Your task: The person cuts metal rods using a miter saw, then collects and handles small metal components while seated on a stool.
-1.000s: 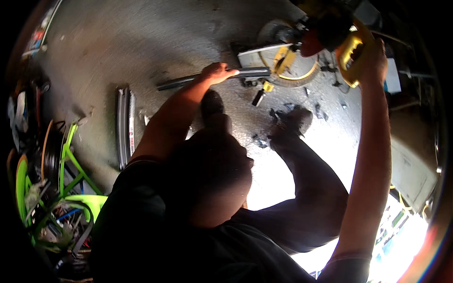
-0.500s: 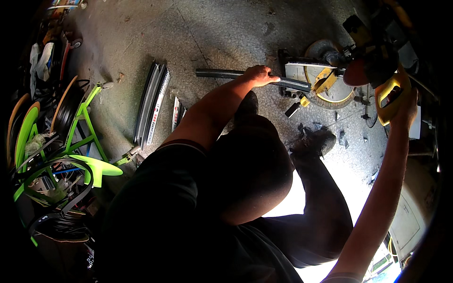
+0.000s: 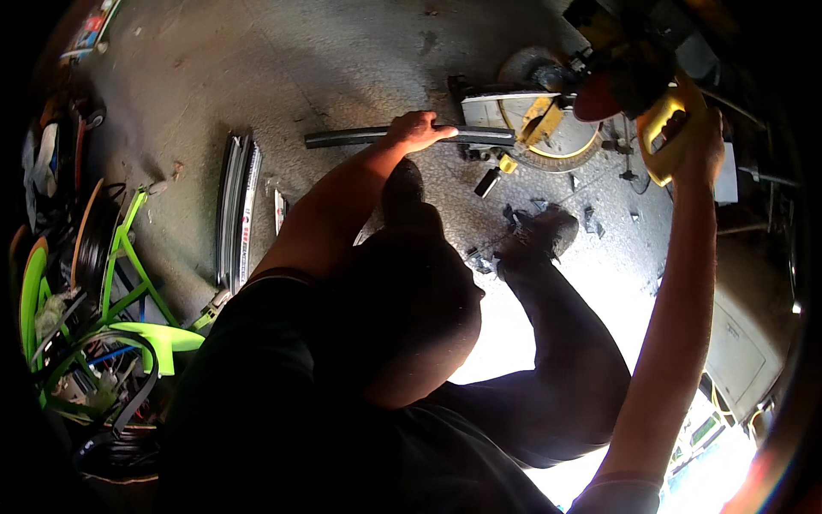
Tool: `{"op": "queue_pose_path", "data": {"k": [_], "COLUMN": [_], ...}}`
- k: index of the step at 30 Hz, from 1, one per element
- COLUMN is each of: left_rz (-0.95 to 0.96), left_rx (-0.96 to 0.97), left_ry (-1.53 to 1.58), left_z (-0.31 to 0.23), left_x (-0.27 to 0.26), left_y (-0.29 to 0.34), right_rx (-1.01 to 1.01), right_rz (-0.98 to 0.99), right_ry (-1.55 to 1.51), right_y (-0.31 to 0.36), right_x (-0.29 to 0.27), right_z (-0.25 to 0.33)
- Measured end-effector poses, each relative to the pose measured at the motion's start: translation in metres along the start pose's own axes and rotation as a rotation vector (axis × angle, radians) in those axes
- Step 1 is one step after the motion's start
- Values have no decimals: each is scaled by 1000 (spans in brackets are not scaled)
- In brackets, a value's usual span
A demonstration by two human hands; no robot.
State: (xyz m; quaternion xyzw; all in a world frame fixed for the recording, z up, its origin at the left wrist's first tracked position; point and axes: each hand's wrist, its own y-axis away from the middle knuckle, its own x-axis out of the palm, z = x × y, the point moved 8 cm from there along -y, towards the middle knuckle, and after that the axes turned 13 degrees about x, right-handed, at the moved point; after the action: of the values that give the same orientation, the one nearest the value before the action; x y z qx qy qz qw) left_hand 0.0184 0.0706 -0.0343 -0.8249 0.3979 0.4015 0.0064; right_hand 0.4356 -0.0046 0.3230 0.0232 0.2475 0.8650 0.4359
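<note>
My left hand [image 3: 417, 131] is closed over a long dark profile strip [image 3: 347, 137], with the thumb pointing along it. The strip's right end rests at the yellow-and-silver base [image 3: 555, 128] of a miter saw. At the upper right, my right hand [image 3: 704, 141] is wrapped round the saw's yellow handle [image 3: 658, 128]. The saw head [image 3: 629, 81] is raised above the base and mostly in shadow, so the blade cannot be made out clearly. A yellow-and-black clamp-like part [image 3: 492, 176] juts from the front of the base.
A bundle of long dark and white profiles [image 3: 237, 210] lies on the floor to the left. Beyond it stand a bright green frame [image 3: 128, 257] and coiled black strips [image 3: 128, 445]. Dark offcuts [image 3: 592, 221] lie near my shoe [image 3: 548, 231]. A pale cabinet [image 3: 741, 343] is at the right.
The whole view has shifted, so the scene sits further left. Both hands keep their holds on the strip and the saw handle; the strip looks more level in the picture.
</note>
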Motion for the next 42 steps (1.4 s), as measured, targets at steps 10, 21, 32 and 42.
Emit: {"op": "queue_pose_path", "data": {"k": [10,21,32,42], "left_rz": [-180,-208,-46,51], "left_rx": [373,509,377,170], "left_ry": [-483,-416,-274,-235], "left_z": [7,-50,-52,-45], "left_x": [4,3,22,3], "left_y": [33,8,-43,-42], "right_rx": [63,10,9,49], "right_rz": [-140,-180,-161,-149], "right_ry": [46,113,65,72], "right_y": [6,-6,-6,-4], "right_x": [-9,-20,-17,-15], "right_z": [4,2,5,8]}}
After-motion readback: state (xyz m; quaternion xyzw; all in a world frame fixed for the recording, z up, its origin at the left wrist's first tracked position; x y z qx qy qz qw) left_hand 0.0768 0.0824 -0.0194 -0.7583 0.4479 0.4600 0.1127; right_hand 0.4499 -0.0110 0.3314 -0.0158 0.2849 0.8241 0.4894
